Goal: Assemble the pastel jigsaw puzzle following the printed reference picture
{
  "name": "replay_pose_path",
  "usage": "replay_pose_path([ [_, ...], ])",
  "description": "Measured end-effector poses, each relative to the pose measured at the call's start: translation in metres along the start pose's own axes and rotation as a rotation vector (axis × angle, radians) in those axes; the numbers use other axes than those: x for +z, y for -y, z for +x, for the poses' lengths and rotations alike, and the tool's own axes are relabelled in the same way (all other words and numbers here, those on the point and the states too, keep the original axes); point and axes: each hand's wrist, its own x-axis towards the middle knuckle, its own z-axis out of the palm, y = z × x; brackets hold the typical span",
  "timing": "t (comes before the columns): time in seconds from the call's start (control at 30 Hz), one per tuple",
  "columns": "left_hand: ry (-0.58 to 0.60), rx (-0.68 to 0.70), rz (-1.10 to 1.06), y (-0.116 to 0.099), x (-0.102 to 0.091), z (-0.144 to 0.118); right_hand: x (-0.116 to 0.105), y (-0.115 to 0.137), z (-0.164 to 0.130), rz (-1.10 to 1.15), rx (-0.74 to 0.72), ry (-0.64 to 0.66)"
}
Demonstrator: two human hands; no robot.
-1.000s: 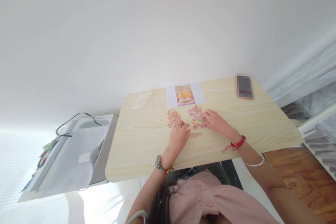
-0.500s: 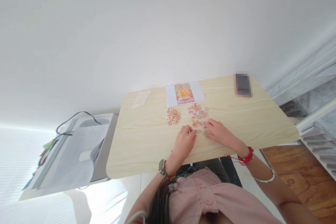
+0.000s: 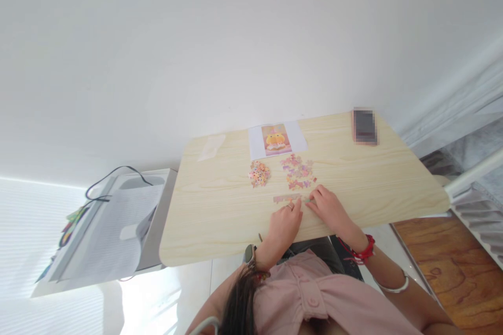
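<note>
While left hand [image 3: 285, 223] touches puzzle strip [image 3: 284, 198], right hand [image 3: 328, 209] pinching greenish piece [image 3: 307, 200]

Left hand [image 3: 286, 221]: palm down, index extended forward, other fingers curled. Right hand [image 3: 329, 210]: angled inward, thumb and index tips pinched together, just right of the left index. Left wrist [image 3: 264, 256] and right wrist [image 3: 356, 239] both lie nearer the body than the fingers; left forearm [image 3: 220, 293] and right forearm [image 3: 384, 273] splay outward behind them.
</note>
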Motion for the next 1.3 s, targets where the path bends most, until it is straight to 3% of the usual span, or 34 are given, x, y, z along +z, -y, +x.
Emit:
replay_pose_path([
  [0.43, 0.037, -0.038, 0.053, -0.002, 0.003, 0.001, -0.006, -0.02, 0.028, -0.097, -0.262, 0.129],
  [0.73, 0.049, -0.035, 0.088, -0.003, 0.003, 0.002, -0.001, -0.023, 0.03, -0.152, -0.346, 0.108],
  [1.3, 0.095, 0.002, 0.085, -0.001, 0.001, 0.004, -0.013, -0.017, 0.037, -0.208, -0.43, 0.129],
])
